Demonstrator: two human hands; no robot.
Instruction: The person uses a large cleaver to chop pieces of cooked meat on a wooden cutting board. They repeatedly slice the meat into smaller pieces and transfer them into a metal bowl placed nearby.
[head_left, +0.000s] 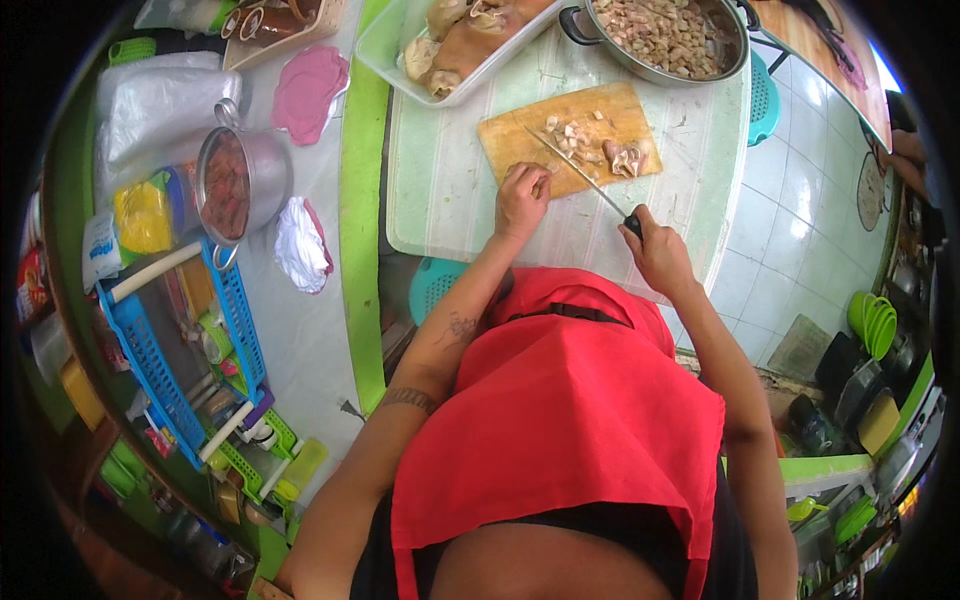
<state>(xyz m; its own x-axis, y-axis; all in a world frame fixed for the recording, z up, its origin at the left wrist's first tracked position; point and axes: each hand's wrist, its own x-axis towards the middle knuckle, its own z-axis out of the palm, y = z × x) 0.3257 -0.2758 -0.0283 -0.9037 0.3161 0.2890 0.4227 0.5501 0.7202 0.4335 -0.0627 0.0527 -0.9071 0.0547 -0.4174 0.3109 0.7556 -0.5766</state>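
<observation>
My right hand grips the black handle of a kitchen knife, its blade slanting up and left across a wooden cutting board. My left hand rests at the board's near left edge with its fingers curled in. Whether it pinches a small scrap cannot be made out. Diced meat lies in a loose heap beyond the blade. Right of the heap is a larger uncut chunk of meat. The board lies slightly askew on a pale striped table.
Beyond the board stand a clear plastic tub of large skin-on meat pieces and a steel pan of diced meat. On the left counter are a metal pot of reddish meat, cloths and a blue basket. Another person's arm shows far right.
</observation>
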